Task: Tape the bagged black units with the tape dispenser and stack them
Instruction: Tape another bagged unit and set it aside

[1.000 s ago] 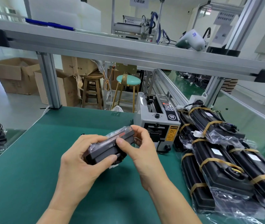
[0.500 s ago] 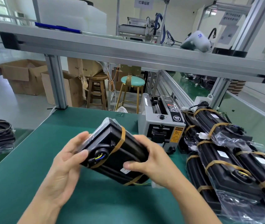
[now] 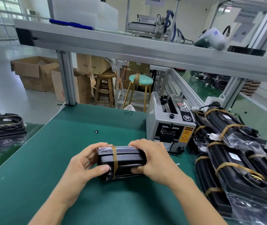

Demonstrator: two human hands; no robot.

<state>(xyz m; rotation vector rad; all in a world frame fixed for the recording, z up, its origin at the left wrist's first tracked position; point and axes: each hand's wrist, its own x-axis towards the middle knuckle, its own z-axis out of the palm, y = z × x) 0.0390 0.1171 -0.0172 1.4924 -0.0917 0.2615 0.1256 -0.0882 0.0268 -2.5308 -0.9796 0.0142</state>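
Green mat covers the bench, under a long metal rail. Only the head view shows this.

Both hands hold one black unit just above the mat, near the front. The left hand grips its left end, thumb curled on the near face. The right hand grips its right end, fingers over the top. A brown tape band wraps the left part.

Half a second ago the unit was tipped up and showed its wires. Now it is turned flat and held lower. I think the taping on this one is about done, and it is ready to go on the stack.

The stack of taped units lies at the right, well apart from the hands. The tape dispenser sits behind the right hand, near it. So the way to the stack is tight there. Left and front of the mat have lots of room. More bagged units sit far left, past the mat's edge.
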